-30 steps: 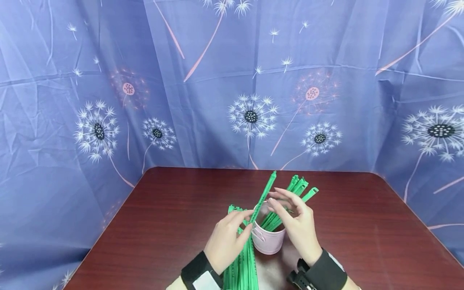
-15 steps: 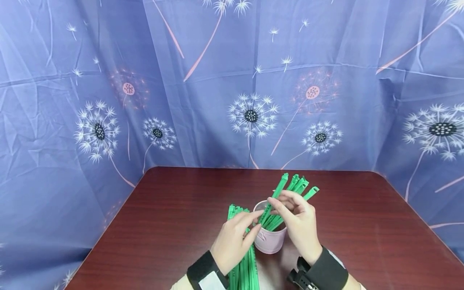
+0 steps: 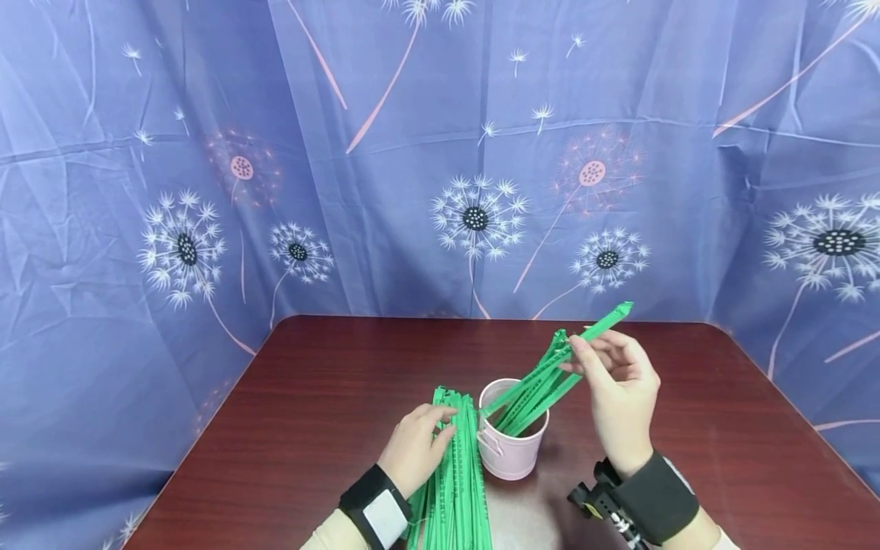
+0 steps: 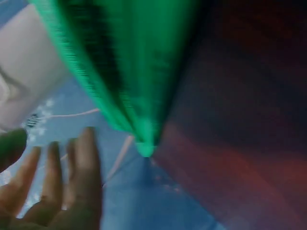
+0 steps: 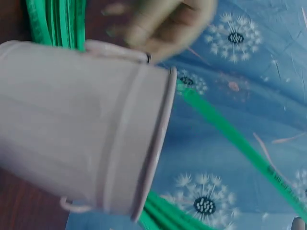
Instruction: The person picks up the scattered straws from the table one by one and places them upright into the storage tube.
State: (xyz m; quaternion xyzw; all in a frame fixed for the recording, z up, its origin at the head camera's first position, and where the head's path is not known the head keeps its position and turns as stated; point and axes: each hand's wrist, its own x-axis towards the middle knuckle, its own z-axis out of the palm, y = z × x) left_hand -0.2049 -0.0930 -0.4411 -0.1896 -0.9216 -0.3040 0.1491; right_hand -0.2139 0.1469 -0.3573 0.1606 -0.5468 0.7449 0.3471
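Beside the bucket [image 3: 510,458], the raised right hand [image 3: 624,397] pinches a stick [image 3: 606,323]; the left hand [image 3: 415,447], fingers [image 4: 86,167] parted, holds nothing.

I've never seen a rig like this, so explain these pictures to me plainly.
No machine here: a person works bare-handed. The wide picture is from a camera worn on the head; the two blurry ones are from wrist cameras. On the brown table are a pink bucket with green strips leaning in it and, to its left, a bundle of similar strips. The right hand pinches one strip, lower end near the bucket's rim; the left hand, beside the bundle, holds nothing.
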